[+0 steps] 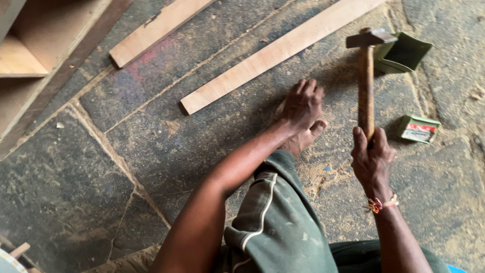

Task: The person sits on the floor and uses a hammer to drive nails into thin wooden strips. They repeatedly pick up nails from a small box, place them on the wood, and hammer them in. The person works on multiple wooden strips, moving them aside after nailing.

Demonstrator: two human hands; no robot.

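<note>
My right hand (pixel 372 157) grips the wooden handle of a hammer (pixel 366 76), which stands upright with its dark metal head at the top. My left hand (pixel 302 103) is closed in a fist and rests on the stone floor just above my bare foot (pixel 303 139); whether it holds anything small is hidden. A long wooden strip (pixel 273 53) lies diagonally on the floor right beside the left hand. My knee in green trousers (pixel 275 217) fills the lower middle.
A shorter wooden plank (pixel 156 28) lies at the upper left. A wooden cabinet frame (pixel 40 55) stands at the far left. A small green open box (pixel 404 53) and a small green packet (pixel 418 129) sit at the right. Sawdust covers the stone floor (pixel 101 167).
</note>
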